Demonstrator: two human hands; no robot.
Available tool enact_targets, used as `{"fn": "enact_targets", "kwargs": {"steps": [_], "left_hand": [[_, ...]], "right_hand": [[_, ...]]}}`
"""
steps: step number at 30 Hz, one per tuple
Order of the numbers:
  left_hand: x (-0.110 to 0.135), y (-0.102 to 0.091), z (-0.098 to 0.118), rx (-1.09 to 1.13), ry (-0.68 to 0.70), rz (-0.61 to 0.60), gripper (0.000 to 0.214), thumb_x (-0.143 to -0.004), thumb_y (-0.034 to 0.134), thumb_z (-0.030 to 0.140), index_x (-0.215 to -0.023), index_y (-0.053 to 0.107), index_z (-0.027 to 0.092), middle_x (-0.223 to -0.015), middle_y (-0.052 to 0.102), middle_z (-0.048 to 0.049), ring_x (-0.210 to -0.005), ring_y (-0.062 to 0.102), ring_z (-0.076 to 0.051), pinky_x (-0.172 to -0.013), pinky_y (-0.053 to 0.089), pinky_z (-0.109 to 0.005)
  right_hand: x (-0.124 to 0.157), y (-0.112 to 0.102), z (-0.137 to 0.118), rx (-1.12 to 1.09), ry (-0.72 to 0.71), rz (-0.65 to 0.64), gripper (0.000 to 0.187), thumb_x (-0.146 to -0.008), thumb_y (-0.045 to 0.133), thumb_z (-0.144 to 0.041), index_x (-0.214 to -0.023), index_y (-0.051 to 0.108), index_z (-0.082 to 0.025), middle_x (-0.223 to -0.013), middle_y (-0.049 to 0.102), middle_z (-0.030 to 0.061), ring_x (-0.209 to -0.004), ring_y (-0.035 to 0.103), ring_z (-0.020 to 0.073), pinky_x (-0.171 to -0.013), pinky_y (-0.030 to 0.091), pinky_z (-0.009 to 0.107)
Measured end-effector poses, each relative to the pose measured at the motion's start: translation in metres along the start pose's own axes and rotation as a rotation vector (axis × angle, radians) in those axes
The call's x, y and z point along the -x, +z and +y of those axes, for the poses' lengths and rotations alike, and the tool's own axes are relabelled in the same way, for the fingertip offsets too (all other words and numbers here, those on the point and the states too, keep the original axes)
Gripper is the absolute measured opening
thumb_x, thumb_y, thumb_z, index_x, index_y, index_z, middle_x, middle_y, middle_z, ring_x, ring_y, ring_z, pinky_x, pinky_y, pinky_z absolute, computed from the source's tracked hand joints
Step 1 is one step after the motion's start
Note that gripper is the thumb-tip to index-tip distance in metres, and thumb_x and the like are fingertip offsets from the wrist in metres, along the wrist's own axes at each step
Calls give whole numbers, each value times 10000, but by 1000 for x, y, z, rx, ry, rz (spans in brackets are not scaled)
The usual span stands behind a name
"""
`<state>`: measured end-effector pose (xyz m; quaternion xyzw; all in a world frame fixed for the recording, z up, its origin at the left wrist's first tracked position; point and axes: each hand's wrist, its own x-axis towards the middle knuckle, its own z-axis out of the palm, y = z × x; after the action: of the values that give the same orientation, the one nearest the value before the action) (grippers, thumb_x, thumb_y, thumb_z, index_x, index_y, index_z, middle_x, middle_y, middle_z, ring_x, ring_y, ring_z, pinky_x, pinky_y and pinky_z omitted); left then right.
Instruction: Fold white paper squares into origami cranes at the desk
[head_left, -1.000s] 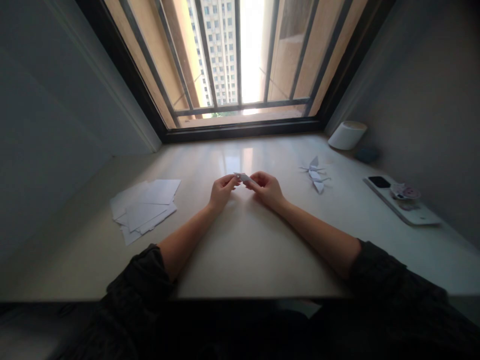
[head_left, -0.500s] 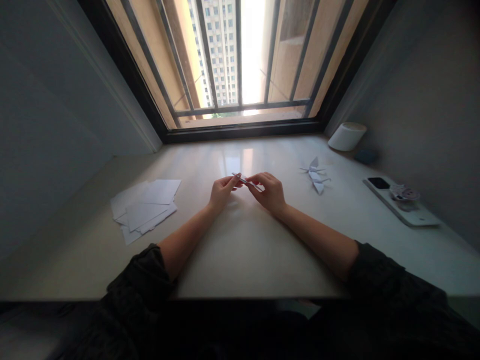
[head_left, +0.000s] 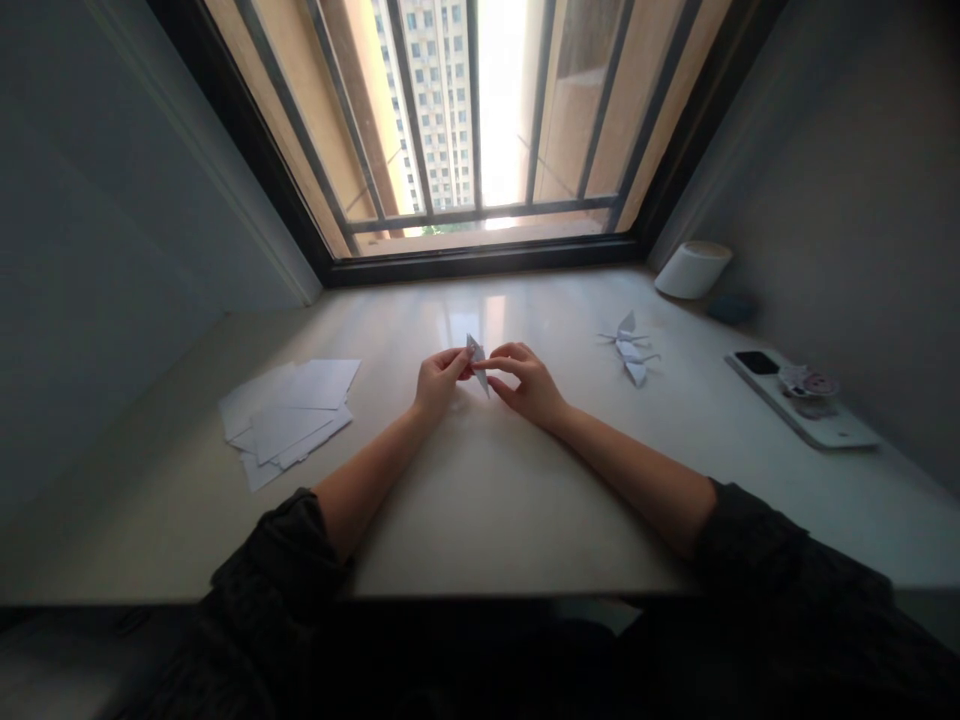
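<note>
The pale tabletop carries paper sheets, folded paper cranes, a phone and a white cylinder

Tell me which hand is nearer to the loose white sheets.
Left. The left hand is to the right of the loose white sheets, holding the folded paper; the right hand is farther right, across that paper.

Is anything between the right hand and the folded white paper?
Nothing visible: the right hand is at the folded white paper, which the left hand holds. The origami lies well off to the right.
</note>
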<state>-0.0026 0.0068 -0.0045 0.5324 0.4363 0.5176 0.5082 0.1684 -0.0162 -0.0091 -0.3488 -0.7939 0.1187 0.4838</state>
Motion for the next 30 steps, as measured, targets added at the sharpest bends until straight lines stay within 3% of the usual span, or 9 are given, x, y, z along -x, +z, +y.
{"fn": "enact_targets", "kwargs": {"steps": [6, 21, 30], "left_hand": [[1, 1, 1, -12, -16, -39, 395, -686, 717, 535, -802, 750, 159, -708, 702, -49, -627, 599, -132, -645, 471, -272], [2, 1, -2, -107, 24, -108, 392, -720, 679, 536, -822, 740, 162, -681, 699, -44, -632, 627, -151, -615, 456, -276], [2, 1, 0, -119, 33, -79, 405, -730, 658, 550, -834, 733, 165, -732, 708, -44, -678, 621, -148, -652, 468, -272]], "right_hand": [[-1, 1, 5, -93, 111, 24, 186, -773, 720, -223, -942, 732, -301, -901, 623, 33, -881, 585, 193, -836, 493, 380], [-1, 5, 14, -348, 366, 22, 168, -740, 725, -398, -823, 770, -258, -819, 672, 36, -771, 610, 161, -668, 477, 297], [-2, 7, 13, -387, 387, 34, 260, -760, 690, -487, -847, 758, -251, -850, 676, 37, -783, 617, 159, -647, 476, 280]]}}
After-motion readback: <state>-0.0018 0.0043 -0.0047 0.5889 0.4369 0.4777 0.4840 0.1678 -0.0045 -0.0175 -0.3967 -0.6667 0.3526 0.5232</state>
